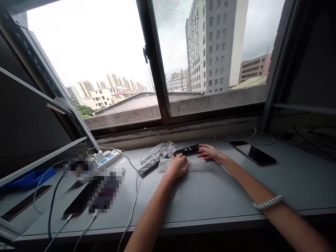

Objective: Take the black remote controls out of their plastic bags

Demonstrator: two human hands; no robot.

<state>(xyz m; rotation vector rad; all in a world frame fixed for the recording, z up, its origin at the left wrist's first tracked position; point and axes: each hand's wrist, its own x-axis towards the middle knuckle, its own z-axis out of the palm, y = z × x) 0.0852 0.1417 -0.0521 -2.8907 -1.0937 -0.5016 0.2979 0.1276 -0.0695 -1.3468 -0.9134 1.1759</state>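
While my right hand is spread by the remote and I can't tell whether my left hand pinches anything, that loose bag could snag me tbh.

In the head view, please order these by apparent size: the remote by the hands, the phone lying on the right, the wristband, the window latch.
1. Phone
2. Remote and wristband, not ranked: they look alike, and the wristband is nearer the camera
3. Window latch
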